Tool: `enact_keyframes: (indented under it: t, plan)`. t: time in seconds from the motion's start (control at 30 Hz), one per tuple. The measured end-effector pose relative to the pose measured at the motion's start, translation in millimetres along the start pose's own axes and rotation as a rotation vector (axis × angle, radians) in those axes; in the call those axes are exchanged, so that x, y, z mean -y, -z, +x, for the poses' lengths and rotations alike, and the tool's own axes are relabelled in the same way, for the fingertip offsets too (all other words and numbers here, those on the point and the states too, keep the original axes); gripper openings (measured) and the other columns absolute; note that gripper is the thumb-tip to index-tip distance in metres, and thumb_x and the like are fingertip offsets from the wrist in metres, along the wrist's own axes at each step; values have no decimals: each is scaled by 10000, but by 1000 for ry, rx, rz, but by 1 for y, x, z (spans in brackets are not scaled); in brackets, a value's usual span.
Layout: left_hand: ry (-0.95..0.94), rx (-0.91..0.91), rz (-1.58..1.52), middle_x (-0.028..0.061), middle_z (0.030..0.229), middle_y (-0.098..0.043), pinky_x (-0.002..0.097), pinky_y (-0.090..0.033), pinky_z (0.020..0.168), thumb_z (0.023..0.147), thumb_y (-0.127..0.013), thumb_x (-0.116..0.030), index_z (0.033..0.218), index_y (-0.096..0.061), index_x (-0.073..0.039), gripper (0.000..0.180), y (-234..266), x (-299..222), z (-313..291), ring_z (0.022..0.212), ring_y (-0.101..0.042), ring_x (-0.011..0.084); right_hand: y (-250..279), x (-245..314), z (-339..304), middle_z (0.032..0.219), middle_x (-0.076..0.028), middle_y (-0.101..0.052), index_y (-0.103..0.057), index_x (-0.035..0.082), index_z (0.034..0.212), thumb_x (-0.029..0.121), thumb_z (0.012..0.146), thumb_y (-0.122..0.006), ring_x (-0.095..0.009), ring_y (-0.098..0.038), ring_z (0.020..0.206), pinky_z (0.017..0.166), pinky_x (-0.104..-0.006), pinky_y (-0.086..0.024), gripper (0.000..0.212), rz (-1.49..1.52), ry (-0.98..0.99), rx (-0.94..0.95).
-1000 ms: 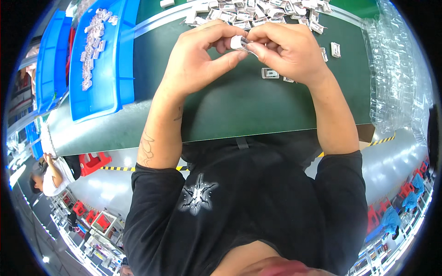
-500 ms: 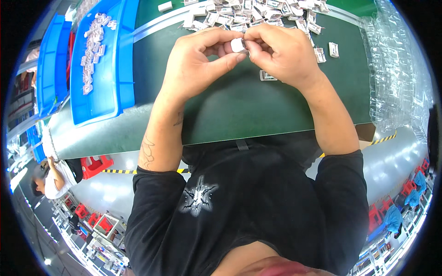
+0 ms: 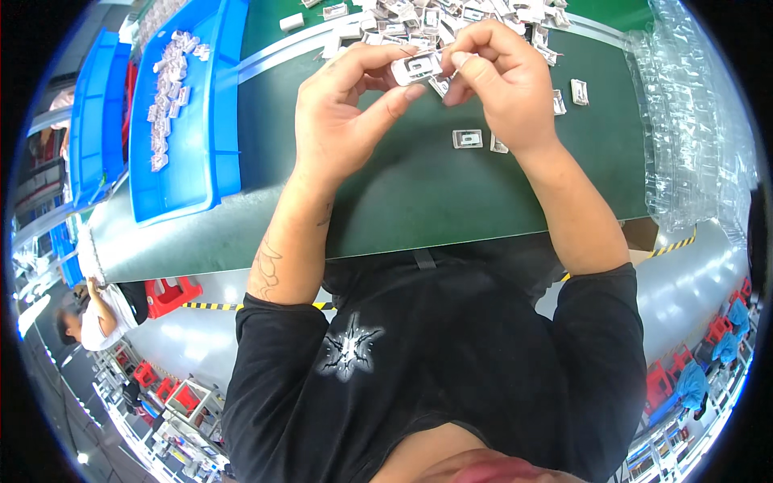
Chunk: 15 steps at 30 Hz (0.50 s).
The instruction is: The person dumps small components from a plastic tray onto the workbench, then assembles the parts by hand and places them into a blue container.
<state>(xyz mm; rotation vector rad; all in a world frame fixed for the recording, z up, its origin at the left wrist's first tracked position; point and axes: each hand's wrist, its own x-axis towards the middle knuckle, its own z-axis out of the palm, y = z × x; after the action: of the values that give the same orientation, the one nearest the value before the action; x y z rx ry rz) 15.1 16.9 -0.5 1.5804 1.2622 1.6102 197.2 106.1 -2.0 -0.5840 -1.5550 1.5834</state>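
Between the thumb and fingers of my left hand (image 3: 334, 117) is a small white plastic housing (image 3: 417, 68) with a rectangular window in its upward face. Close to the housing's right end, my right hand (image 3: 511, 92) has its thumb and fingers pinched together; what lies in that pinch is too small to make out. Both hands are above the green tabletop (image 3: 403, 185). A similar housing (image 3: 467, 139) lies flat below my right hand, with another partly covered by the wrist. Beyond my fingers spreads a loose pile of white housings (image 3: 403, 18).
On the left, a blue bin (image 3: 189, 153) holds a row of similar white parts, with another blue bin (image 3: 95, 121) beyond it. Stacked clear plastic trays (image 3: 692, 129) line the right side. A metal strip (image 3: 278, 55) crosses the table. A seated person (image 3: 101, 318) is at far left.
The white housing has turned so its windowed face shows. My right hand has rolled and drawn slightly right, away from my left fingertips, uncovering part of another housing on the table.
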Motion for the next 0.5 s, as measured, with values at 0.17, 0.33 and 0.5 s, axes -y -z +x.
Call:
enact_keyframes:
  t: [0.17, 0.33, 0.5]
  plan:
    - [0, -46, 190, 73, 931, -699, 266, -580, 772, 809, -803, 6, 1149, -715, -4, 351, 4, -1, 1, 820, -677, 132, 0, 4, -1, 902, -44, -626, -537, 6, 1273, 145, 962, -670, -65, -554, 664, 584, -222, -462, 366, -340, 291, 14]
    - [-86, -9, 174, 78, 950, -702, 273, -581, 768, 799, -800, 24, 1145, -718, -7, 356, -2, 1, -3, 829, -680, 143, -3, -2, -2, 840, -20, -604, -560, 7, 1305, 159, 955, -704, -33, -513, 612, 539, -187, -394, 408, -535, 370, 18]
    - [-12, -108, -177, 77, 1054, -684, 263, -546, 817, 834, -771, 69, 1183, -681, 30, 362, 6, -7, -2, 923, -661, 134, 2, -8, 10, 725, 21, -577, -671, 1, 1116, 141, 986, -669, -27, -465, 586, 527, -213, -372, 191, -470, 301, -137]
